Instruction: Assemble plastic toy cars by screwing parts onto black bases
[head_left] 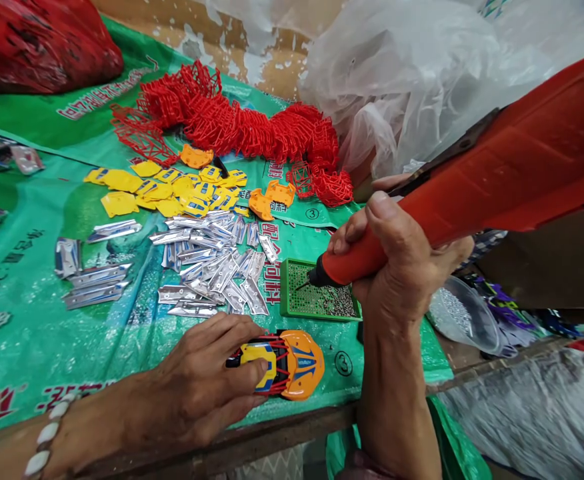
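A green printed sheet (79, 347) covers the table (292, 431). My left hand (207, 380) holds the orange-and-yellow toy car (305, 363) near the table's front edge, thumb across its yellow panel (253, 351); my right hand (402, 260) is wrapped around the red power driver (497, 153), its bit (304, 285) over the green tray (284, 290) of screws (339, 301). Bit contact: I cannot tell. Probable faults: a bit catching the tray's rim could spill screws; a slackened left grip could let the car slip
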`<state>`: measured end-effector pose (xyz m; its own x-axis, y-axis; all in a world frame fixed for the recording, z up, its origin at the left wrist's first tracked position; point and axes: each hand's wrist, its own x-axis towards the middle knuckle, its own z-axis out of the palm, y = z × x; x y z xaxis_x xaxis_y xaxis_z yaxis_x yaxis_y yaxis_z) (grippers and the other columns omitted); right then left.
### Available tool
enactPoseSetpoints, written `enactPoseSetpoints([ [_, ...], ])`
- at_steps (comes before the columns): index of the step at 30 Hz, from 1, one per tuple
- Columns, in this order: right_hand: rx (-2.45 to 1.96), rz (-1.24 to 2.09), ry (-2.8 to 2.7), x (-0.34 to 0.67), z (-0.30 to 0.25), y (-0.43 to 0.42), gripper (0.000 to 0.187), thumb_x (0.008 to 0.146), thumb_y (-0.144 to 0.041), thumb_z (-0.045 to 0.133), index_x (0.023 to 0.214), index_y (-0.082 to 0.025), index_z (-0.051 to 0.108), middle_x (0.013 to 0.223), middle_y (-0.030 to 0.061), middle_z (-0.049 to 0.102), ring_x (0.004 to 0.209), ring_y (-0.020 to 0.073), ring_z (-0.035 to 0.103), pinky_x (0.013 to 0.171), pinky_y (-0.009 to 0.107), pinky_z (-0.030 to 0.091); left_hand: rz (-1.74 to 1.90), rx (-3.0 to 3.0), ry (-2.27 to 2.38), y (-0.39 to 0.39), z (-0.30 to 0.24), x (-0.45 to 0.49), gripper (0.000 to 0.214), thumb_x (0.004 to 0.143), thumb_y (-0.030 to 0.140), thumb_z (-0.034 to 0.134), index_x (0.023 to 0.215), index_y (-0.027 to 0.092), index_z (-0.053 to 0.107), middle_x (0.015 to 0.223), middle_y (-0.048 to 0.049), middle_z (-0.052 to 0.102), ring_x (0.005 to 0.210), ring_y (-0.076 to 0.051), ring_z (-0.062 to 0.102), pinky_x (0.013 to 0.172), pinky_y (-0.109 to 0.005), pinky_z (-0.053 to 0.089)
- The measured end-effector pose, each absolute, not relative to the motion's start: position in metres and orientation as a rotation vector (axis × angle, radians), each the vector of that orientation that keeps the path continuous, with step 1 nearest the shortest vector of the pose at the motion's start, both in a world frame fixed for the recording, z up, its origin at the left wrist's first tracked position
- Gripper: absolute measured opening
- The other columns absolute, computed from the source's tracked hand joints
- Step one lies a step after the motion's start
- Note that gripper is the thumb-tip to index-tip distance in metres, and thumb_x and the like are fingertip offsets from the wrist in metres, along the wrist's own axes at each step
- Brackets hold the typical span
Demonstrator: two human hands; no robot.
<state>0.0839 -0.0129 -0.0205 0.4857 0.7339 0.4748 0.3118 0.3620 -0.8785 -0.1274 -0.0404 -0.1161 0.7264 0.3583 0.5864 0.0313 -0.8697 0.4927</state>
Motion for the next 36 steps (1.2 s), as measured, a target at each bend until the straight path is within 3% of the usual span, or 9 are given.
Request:
enactPoseSetpoints([
  [9,-1.339,0.313,-1.179,0.084,-0.024,-0.013,0.030,0.083,-0.055,0.067,0.106,-0.037,0.060,0.062,-0.0022,0.056,0.055,0.0244,0.060,0.053,0.043,0.049,0.928,2.476,0.319,-0.038,-0.112,-0.127,0.010,0.096,0.023,0.058,0.105,0.018,0.059,0.111,-0.0135,0.067,0.100,-0.024,0.064,0.086,-0.039,0.056],
  [16,-1.249,0.360,-1.095,0.085,-0.022,-0.008,0.019,0.080,-0.042,0.072,0.087,-0.033,0.057,0.058,-0.0043,0.052,0.047,0.0202,0.055,0.045,0.038,0.045,0.988,2.444,0.320,-0.040,-0.118,-0.126,0.010,0.095,0.025,0.059,0.103,0.019,0.058,0.112,-0.0139,0.067,0.098,-0.024,0.064,0.083,-0.039,0.055],
  [22,-1.217,0.335,-1.141,0.085,-0.021,-0.007,0.019,0.082,-0.040,0.071,0.091,-0.033,0.056,0.059,-0.0052,0.052,0.047,0.0178,0.056,0.043,0.034,0.047,0.969,2.446,0.308,-0.040,-0.118,-0.126,0.009,0.095,0.023,0.058,0.104,0.020,0.057,0.112,-0.0133,0.066,0.099,-0.024,0.063,0.082,-0.038,0.054],
  [30,-1.402,0.229,-1.208,0.087,-0.025,-0.012,0.025,0.090,-0.052,0.060,0.106,-0.033,0.057,0.064,0.0014,0.059,0.060,0.0248,0.063,0.051,0.041,0.051,0.943,2.437,0.312,-0.041,-0.122,-0.127,0.011,0.096,0.023,0.057,0.107,0.019,0.054,0.116,-0.0143,0.063,0.101,-0.025,0.060,0.083,-0.041,0.053],
  [36,-1.093,0.286,-1.113,0.083,-0.025,-0.007,0.018,0.077,-0.040,0.078,0.086,-0.031,0.065,0.054,-0.0055,0.055,0.041,0.0186,0.053,0.036,0.035,0.043,0.984,2.427,0.298,-0.041,-0.125,-0.125,0.011,0.098,0.024,0.054,0.108,0.020,0.053,0.115,-0.0138,0.064,0.102,-0.025,0.061,0.083,-0.042,0.053],
])
